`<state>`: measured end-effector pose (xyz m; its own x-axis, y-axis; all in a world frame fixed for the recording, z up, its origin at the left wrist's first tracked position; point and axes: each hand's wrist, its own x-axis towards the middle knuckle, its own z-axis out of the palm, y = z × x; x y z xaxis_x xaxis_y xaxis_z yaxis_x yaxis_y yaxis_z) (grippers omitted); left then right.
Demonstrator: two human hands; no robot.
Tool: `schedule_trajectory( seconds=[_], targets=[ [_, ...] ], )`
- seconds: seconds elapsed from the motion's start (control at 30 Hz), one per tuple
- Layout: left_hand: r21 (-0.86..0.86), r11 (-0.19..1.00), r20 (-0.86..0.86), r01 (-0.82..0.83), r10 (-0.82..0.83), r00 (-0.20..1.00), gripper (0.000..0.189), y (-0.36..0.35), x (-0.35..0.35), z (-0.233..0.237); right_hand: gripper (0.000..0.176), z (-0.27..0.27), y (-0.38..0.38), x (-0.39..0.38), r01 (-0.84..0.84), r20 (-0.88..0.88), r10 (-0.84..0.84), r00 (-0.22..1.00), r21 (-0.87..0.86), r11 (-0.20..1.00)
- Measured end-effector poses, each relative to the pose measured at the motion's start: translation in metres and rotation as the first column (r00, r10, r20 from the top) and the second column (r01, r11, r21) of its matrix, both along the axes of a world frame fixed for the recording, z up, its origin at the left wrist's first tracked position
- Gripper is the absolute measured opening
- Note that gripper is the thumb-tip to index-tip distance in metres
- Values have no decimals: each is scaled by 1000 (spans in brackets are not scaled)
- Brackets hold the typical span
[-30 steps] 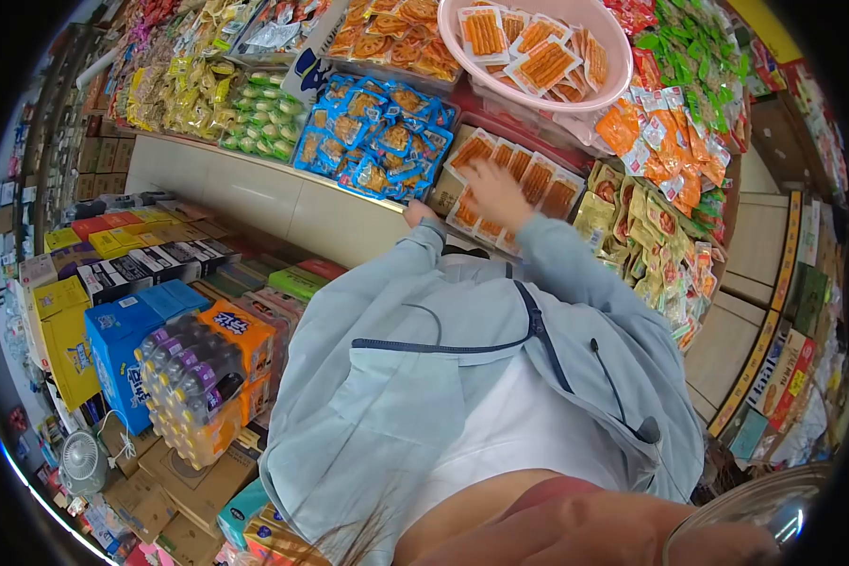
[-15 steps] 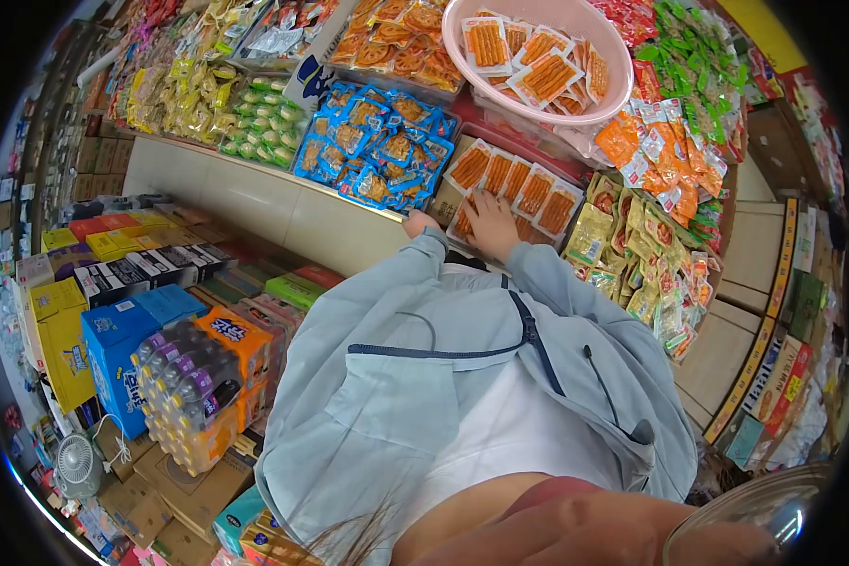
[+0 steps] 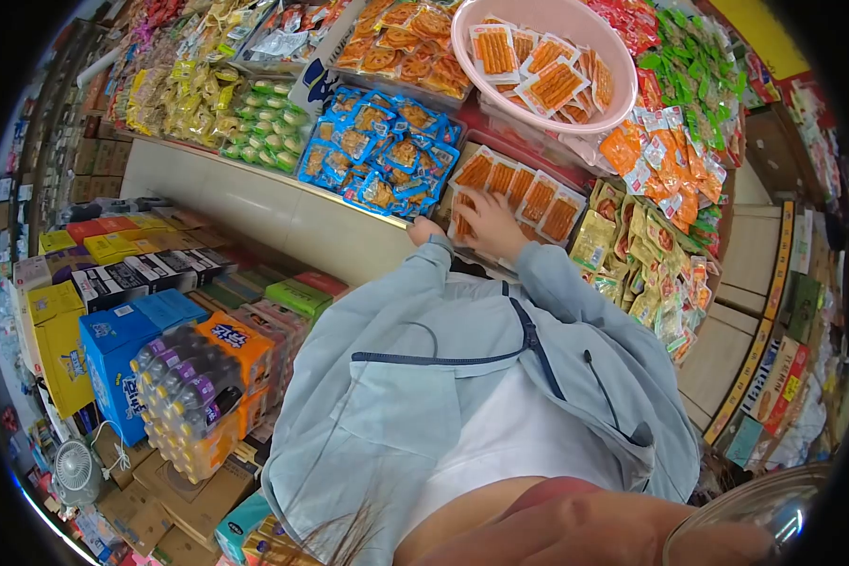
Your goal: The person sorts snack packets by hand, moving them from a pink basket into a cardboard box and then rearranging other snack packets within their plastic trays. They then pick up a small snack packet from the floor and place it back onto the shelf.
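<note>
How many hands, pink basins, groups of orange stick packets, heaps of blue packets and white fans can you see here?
Hands: 2 (left hand, right hand)
Pink basin: 1
Orange stick packets, groups: 2 (in the basin; by the right hand)
Blue packets, heaps: 1
White fan: 1
Total: 7

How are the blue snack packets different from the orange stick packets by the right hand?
The blue snack packets have bright blue wrappers, but the orange stick packets have clear middles with pale edges.
The blue snack packets lie in a jumbled heap, while the orange stick packets lie in neat rows.
The right hand is over the orange stick packets, but no hand is over the blue snack packets.
Both let you see orangey food inside.
</note>
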<state>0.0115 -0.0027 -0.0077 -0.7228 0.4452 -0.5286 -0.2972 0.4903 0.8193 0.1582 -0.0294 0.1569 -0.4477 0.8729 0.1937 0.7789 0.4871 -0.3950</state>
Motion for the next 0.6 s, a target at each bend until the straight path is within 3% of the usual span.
schedule_trajectory(
  seconds=[0.1,0.2,0.27,0.33,0.43,0.53,0.6],
  targets=[
    [-83,995,-79,52,-59,995,41,2,-2,-8,66,29,19,5,109,-200,-72,977,181,978],
    [-51,998,-41,33,-35,999,42,2,1,3,71,87,49,25,261,-345,-143,928,325,909],
    [-61,996,-46,61,-64,997,42,0,0,0,69,125,79,48,404,-397,-221,891,471,784],
    [-66,994,-33,90,-93,995,43,0,-1,1,66,156,107,74,561,-390,-411,824,459,689],
    [-84,987,-14,134,-136,991,43,0,-2,10,64,111,158,135,613,-163,-594,788,303,730],
    [-54,992,-48,111,-113,992,43,1,-1,9,67,113,145,111,688,208,-712,670,187,702],
    [-68,991,-38,117,-120,992,44,-1,0,15,68,114,143,112,697,167,-717,676,169,697]
  ],
)
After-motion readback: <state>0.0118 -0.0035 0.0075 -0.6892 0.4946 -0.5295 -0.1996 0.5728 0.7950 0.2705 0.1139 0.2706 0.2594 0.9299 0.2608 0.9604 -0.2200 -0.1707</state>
